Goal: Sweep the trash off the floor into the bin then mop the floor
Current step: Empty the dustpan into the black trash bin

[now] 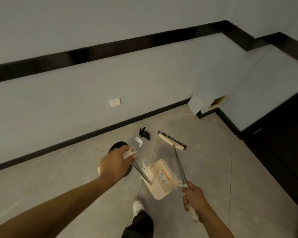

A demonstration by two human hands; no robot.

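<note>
Right grip (193, 197) clasps the broom (172, 140) shaft and left grip (116, 163) the dustpan (160, 179) handle, while paper trash (139, 141) lies on the floor (58, 177) beyond both, just left of the crosswise bristle head, nearer my left grip.

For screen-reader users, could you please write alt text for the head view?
The left hand grips a dustpan handle and the right hand a broom; white paper and a black scrap lie on the floor by a dark bin.

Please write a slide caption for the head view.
Left hand holds the dustpan, right hand the broom; trash lies ahead.
</note>
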